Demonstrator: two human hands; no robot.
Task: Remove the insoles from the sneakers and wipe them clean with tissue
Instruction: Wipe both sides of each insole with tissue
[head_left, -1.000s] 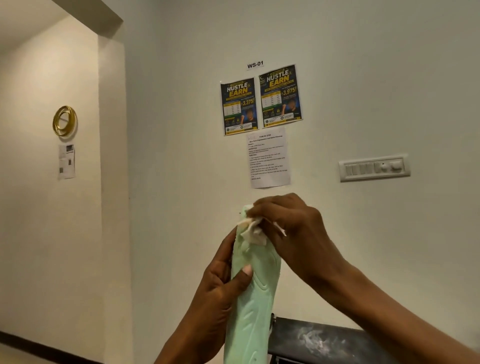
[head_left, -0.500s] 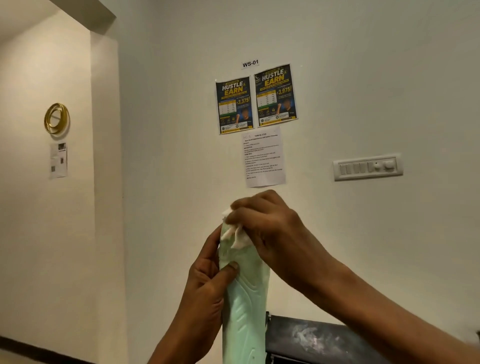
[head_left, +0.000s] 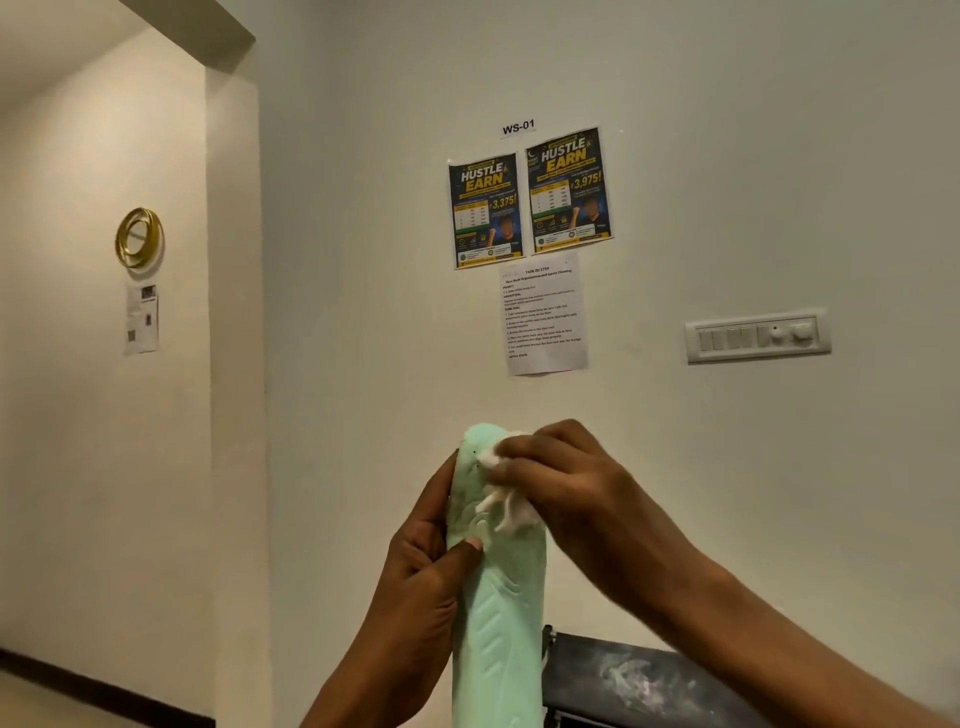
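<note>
- Insole (head_left: 493, 639): pale green with a ribbed face, held upright in mid-air before the wall, low in the centre of the view.
- Tissue (head_left: 509, 506): white and crumpled, pressed against the insole's upper end.
- Left hand (head_left: 415, 587): grasps the insole at mid-length, thumb across its face.
- Right hand (head_left: 571, 488): fingers curled, pinching the tissue onto the insole.
- Dark surface (head_left: 639, 680): lower right, behind the insole.
- Wall: printed sheet (head_left: 545, 314), two posters (head_left: 485, 210), switch panel (head_left: 757, 338), gold ring (head_left: 138, 238).
</note>
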